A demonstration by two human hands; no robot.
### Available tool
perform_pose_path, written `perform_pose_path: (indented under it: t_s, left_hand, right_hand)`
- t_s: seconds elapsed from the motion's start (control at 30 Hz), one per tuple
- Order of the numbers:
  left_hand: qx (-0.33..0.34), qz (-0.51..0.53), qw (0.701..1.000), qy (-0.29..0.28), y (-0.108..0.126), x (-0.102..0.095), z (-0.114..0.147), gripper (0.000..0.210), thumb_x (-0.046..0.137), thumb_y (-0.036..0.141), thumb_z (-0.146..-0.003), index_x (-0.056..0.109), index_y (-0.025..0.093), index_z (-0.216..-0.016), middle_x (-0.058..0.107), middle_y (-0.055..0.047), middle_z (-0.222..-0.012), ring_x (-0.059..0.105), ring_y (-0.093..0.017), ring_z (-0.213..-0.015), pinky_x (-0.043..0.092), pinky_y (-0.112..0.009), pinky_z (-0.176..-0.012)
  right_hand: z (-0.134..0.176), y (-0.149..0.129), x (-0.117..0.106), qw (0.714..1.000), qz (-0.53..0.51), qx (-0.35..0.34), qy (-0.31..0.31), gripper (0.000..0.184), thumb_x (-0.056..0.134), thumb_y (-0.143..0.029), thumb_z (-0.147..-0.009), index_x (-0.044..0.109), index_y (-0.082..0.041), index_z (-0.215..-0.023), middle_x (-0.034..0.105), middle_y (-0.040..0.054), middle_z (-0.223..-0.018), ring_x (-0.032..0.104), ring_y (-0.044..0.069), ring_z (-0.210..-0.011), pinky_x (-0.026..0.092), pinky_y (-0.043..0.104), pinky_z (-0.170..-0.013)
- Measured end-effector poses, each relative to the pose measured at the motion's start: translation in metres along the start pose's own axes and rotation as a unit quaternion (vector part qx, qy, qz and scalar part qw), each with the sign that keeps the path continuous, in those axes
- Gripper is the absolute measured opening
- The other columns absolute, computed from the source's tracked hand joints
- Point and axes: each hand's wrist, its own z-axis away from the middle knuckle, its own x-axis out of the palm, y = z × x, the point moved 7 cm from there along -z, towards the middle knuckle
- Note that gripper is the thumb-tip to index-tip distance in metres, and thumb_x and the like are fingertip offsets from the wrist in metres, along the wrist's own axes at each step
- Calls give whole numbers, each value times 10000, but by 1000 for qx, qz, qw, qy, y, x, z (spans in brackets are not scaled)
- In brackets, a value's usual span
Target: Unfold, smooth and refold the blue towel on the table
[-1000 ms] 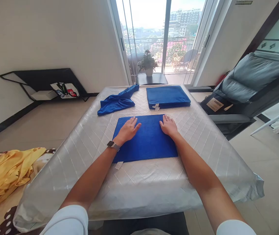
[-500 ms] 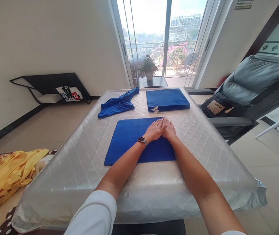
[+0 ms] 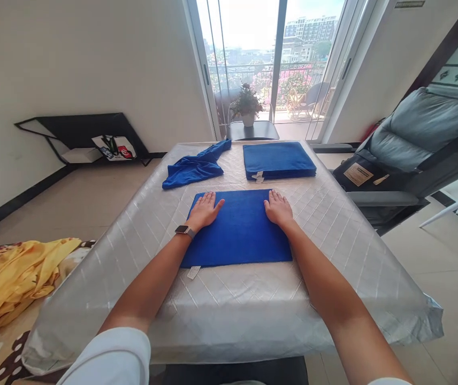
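Observation:
A folded blue cloth lies flat in front of me, its white tag sticking out at the near left edge. On its far left corner rests my left hand, palm down with the fingers stretched out and the thumb apart; a watch sits on that wrist. My right hand lies flat over the far right corner, fingers extended. Beyond it is a neat stack of folded blue cloths with a tag at its front. A crumpled blue cloth is at the far left.
A shiny quilted cover drapes the table. Yellow fabric is heaped at the left. A grey padded chair stands to the right, and a potted plant is on a chair by the glass door.
My left hand has slid left across the cloth, away from my right hand, to the far left corner. My right hand stays near the far right corner. The near-edge tag now shows.

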Motion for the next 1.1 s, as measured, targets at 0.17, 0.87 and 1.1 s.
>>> perform_pose_path:
  t_s: [0.17, 0.87, 1.1]
  left_hand:
    - [-38, 7, 999, 2, -30, -2, 7, 944, 22, 679, -1032, 218, -10, -1647, 199, -199, -1732, 166, -292, -1618, 126, -452, -1318]
    - [-44, 46, 998, 21, -34, -9, 13, 919, 87, 685, -1038, 240, 13, -1646, 209, -191, -1731, 170, -295, -1617, 157, -443, -1318]
    - [-49, 42, 998, 21, -34, -10, 13, 920, 89, 677, -1040, 241, -2, -1641, 210, -204, -1728, 174, -296, -1616, 157, -445, -1317]
  right_hand:
    - [-1, 1, 1, 1000, 12, 1, -1, 661, 186, -388, -1088, 230, -89, -1676, 186, 90, -1755, 188, 220, -1613, 139, 409, -1309]
    - [-2, 2, -1, 998, 68, -3, -7, 668, 171, -389, -1093, 224, -57, -1671, 194, 107, -1751, 206, 226, -1609, 178, 400, -1300]
    - [-3, 2, -1, 999, 54, -7, -2, 667, 195, -403, -1094, 232, -70, -1671, 207, 98, -1749, 217, 223, -1606, 178, 401, -1303]
